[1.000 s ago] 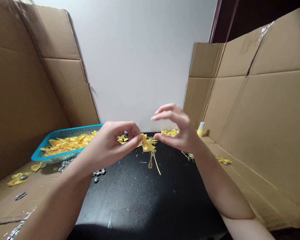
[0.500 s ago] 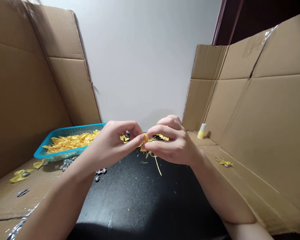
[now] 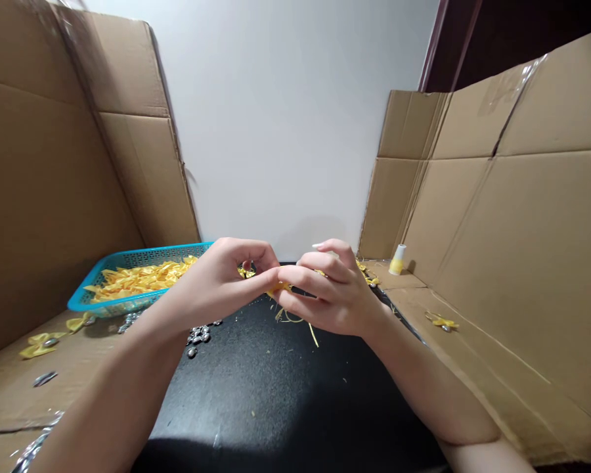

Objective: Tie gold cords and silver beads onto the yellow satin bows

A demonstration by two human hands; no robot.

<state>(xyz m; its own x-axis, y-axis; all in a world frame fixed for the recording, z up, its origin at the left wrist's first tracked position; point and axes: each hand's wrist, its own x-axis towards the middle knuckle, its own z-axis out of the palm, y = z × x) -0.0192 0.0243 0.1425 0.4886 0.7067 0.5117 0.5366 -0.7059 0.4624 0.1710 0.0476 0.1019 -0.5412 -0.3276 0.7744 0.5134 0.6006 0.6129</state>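
Observation:
My left hand (image 3: 229, 279) and my right hand (image 3: 332, 289) meet over the far part of the black tabletop (image 3: 276, 387). Between their fingertips is a small yellow ribbon bow (image 3: 278, 288), mostly hidden by the fingers. The left thumb and forefinger pinch it from the left. On the right, the thumb and forefinger close on it while the other fingers are raised and curled. Gold-yellow strands (image 3: 314, 335) lie below the right hand. Behind the hands, more yellow and gold pieces (image 3: 369, 274) are partly covered.
A blue basket (image 3: 91, 303) full of yellow bows (image 3: 142, 279) stands at left. Silvery oval beads (image 3: 198, 335) lie near my left forearm. Loose bows (image 3: 42, 345) rest on the cardboard (image 3: 10, 397). A white-yellow cone (image 3: 397, 260) and another bow (image 3: 444, 322) are at right. Cardboard walls flank both sides.
My right hand has shifted slightly left and down, and its upper fingers have lifted and spread apart. The yellow bow is now more covered by the fingers. The left hand barely moved.

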